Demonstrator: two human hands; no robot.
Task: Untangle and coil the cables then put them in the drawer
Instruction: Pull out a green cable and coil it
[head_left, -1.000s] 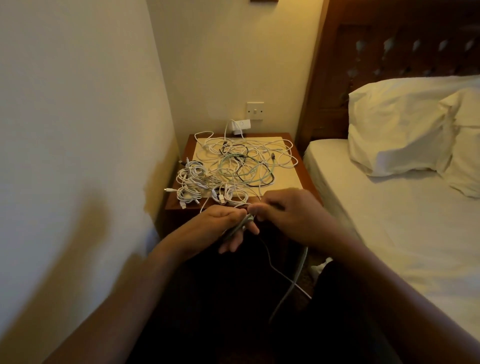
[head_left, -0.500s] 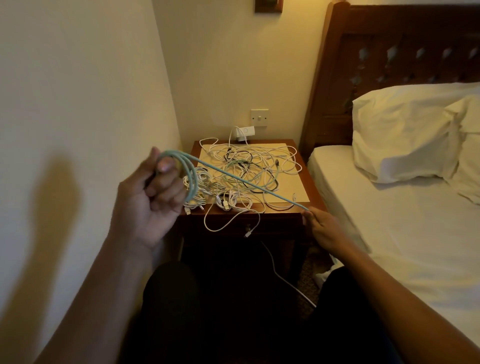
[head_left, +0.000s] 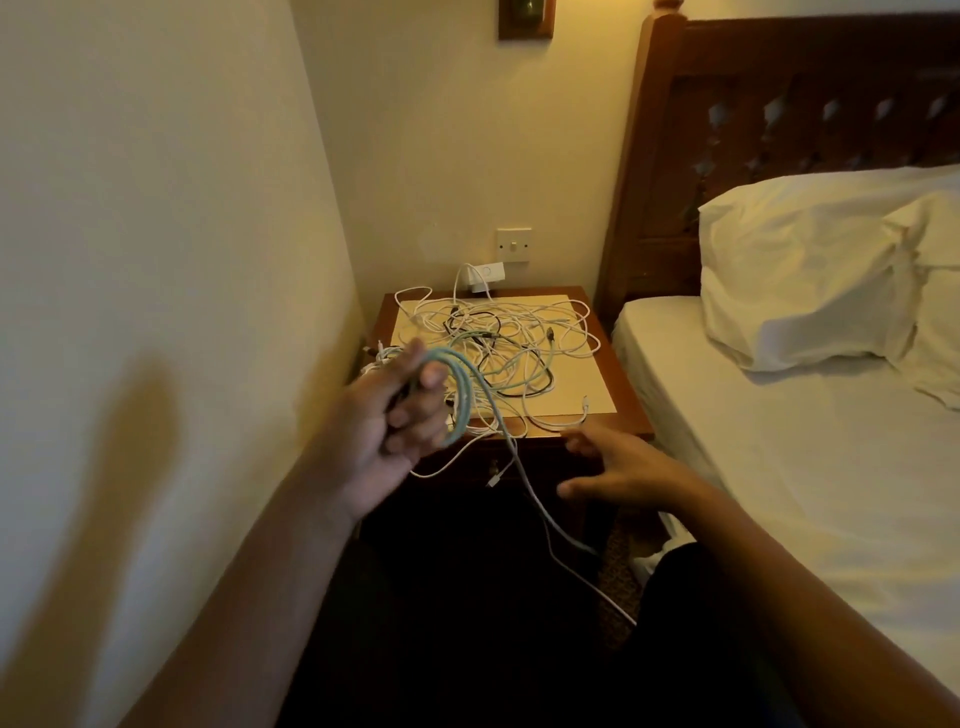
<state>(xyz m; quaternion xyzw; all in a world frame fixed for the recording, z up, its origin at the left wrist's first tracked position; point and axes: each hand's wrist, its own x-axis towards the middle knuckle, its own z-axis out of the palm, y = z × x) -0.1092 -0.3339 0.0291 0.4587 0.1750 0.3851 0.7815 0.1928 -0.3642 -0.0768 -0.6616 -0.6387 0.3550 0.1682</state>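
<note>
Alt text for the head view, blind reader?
A person's left hand grips loops of a pale green cable in front of a wooden nightstand covered with tangled white and black cables. The right hand is open beside the green cable's hanging tail. A bed with a white pillow lies to the right.

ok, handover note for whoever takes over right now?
Left hand: grips a few loops of the teal cable; its tail hangs toward the floor.
Right hand: open, holding nothing, by the nightstand front edge.
Cable tangle: on the nightstand top, unsorted.
Done: teal cable partly coiled.
Left: finish that coil, untangle and coil the rest, put all in the drawer, which is too dark to make out.
</note>
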